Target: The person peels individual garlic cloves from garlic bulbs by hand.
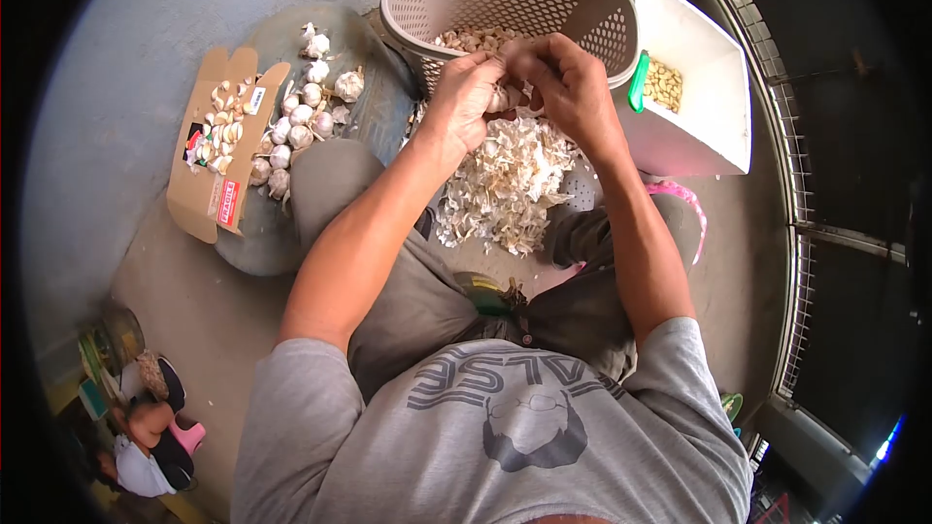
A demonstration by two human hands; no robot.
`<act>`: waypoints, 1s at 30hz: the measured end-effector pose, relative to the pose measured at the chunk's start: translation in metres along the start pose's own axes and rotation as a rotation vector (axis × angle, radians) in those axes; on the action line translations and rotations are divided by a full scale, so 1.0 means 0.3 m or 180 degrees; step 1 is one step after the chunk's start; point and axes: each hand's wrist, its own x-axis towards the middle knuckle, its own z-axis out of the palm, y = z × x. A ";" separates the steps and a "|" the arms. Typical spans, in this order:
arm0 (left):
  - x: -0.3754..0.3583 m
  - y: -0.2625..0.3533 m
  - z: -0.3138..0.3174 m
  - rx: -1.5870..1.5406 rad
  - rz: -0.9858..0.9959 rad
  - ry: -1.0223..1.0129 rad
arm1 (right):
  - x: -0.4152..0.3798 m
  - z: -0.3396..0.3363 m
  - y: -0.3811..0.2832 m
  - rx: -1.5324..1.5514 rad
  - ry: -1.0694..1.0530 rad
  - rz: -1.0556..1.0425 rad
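Note:
Held up before the basket, my left hand (464, 102) is closed around a garlic bulb (501, 99), mostly covered by the fingers. My right hand (575, 95) meets it from the other side, its fingers pinched together and slightly blurred. A pale flake shows by those fingertips, but what they grip is hard to make out. Below both hands lies a heap of papery garlic skins (510, 184). Whole garlic bulbs (301, 116) are grouped at the left, beside a flattened cardboard box (209, 194) that bears loose garlic cloves (225, 126).
A beige perforated basket (607, 24) with unpeeled cloves (476, 40) inside stands just beyond my hands. To its right, a white box (714, 87) contains peeled cloves (663, 85); a green handle (639, 82) rests on its rim. Several shoes (146, 427) lie lower left. A metal-framed screen (801, 184) borders the right.

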 end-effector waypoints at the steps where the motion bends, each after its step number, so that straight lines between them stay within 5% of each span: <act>1: -0.007 0.009 0.007 -0.0027 0.0013 -0.0068 | 0.012 -0.003 0.010 0.0194 0.0021 0.0127; 14: 0.002 0.014 -0.021 -0.0056 0.0586 0.0067 | 0.009 0.035 0.050 0.2495 -0.0264 0.0645; 30: 0.013 0.014 0.027 0.0300 0.1159 -0.0090 | 0.008 0.033 0.046 0.2442 0.0271 0.0419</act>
